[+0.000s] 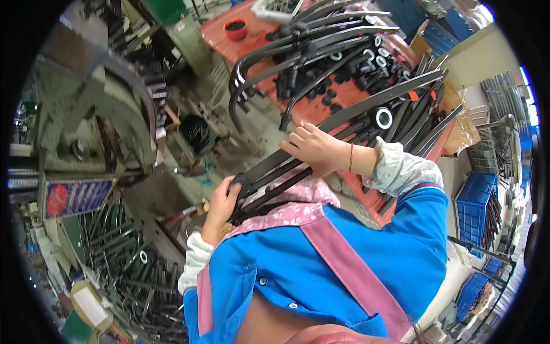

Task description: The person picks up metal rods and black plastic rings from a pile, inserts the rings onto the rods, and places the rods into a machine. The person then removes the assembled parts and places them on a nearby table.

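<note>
left hand (221,205) on black joint (242,184); right hand (316,149) gripping bars (267,167)

The long frame (266,169) is dull black, as are the curved bars (332,28) on the plain red table (219,35). Near its far left corner sits a brighter red bowl (235,36). One ring (384,110) is white, a small tag (413,96) red. The shirt (372,252) is vivid blue; the apron (275,221) is pink, patterned in white; the sleeve covers (398,169) are whitish, faintly patterned; the crate (475,212) is blue.
</note>
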`<state>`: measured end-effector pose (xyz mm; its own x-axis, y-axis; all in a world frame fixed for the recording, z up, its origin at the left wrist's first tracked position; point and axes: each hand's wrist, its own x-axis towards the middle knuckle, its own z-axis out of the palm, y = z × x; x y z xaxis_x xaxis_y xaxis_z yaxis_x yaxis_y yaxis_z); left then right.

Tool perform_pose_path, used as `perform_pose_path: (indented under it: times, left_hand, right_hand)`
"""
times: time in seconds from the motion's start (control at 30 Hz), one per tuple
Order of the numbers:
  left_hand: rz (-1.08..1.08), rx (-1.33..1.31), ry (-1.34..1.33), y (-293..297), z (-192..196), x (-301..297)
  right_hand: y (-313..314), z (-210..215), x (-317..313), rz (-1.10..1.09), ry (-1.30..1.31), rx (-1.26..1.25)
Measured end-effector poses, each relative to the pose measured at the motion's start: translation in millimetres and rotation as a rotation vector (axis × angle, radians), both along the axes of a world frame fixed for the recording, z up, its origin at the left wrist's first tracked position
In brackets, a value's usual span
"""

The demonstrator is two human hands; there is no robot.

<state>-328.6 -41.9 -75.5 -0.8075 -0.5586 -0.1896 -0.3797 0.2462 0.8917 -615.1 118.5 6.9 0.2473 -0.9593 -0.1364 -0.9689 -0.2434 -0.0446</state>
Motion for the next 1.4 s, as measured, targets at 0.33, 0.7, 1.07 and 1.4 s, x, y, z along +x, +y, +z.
perform_pose_path:
  times: [0.33, 0.7, 1.07, 1.4]
  left_hand:
    - [-0.051, -0.746, -0.036, -15.9, 24.5, -42.0]
    - [0.164, -0.77, 0.132, -30.0, 65.5, -171.3]
    - [0.248, -0.354, 0.081, -12.7, 67.4, -126.2]
    - [0.376, -0.112, -0.076, 25.4, 11.4, -9.3]
  right_hand:
    - [-27.5, 66.6, -175.2, -0.104, 0.258, -0.283]
    - [-91.4, 31.6, -355.0, -0.442, 0.149, -0.324]
    - [-138.2, -51.3, -408.9, -0.598, 0.209, -0.06]
    - [-144.6, -37.8, -400.1, -0.518, 0.163, -0.254]
